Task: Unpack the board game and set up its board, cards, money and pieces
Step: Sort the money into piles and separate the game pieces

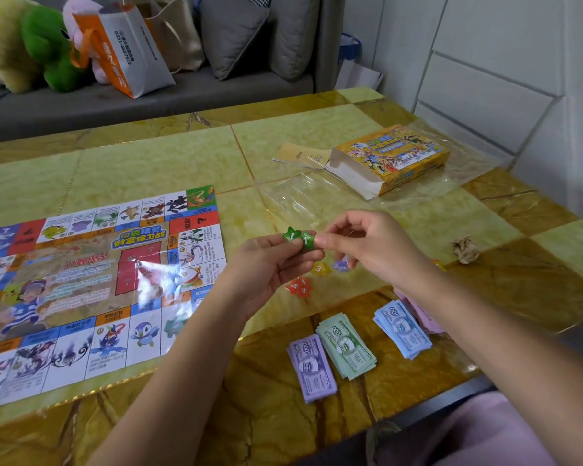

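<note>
Green star-shaped plastic tokens (298,237) sit mid-frame above the desk (317,136), pinched by left hand (270,264) and right hand (360,250). Best bet: ease them apart gently, then lay them beside the orange star tokens (299,287).

Single head-worn view, wide-angle, facing forward and down over the worktop (169,156).

The camera looks from the worktop's near edge, close enough that both forearms enter from the bottom edge. The left grip (270,264) and right grip (371,250) meet just right of centre, near the lens. The worktop fills the middle and lower frame, slanting, with its far edge crossing the upper third. Beyond it a sofa (216,92) spans the upper left and a white wall (485,45) the upper right.
</note>
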Demonstrator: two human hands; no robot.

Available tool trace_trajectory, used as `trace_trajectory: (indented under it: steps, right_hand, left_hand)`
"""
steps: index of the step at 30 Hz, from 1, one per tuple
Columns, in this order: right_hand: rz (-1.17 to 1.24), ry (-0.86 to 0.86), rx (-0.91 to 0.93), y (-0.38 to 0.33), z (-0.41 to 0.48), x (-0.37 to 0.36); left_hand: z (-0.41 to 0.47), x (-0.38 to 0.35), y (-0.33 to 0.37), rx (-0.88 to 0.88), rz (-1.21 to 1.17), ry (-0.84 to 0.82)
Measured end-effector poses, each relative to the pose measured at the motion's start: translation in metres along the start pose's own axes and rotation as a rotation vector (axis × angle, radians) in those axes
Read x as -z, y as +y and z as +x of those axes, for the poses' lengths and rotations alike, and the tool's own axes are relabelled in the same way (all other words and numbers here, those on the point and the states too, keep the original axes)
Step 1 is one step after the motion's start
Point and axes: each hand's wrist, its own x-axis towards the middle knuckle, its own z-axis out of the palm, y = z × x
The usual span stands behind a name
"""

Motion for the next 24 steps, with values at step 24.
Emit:
trace_trajectory:
  steps: [24]
  right_hand:
    - [-0.175,0.042,-0.234,0.027,0.002,0.057]
  left_hand:
    - [0.001,-0.007,-0.012,-0.079,0.245,0.081]
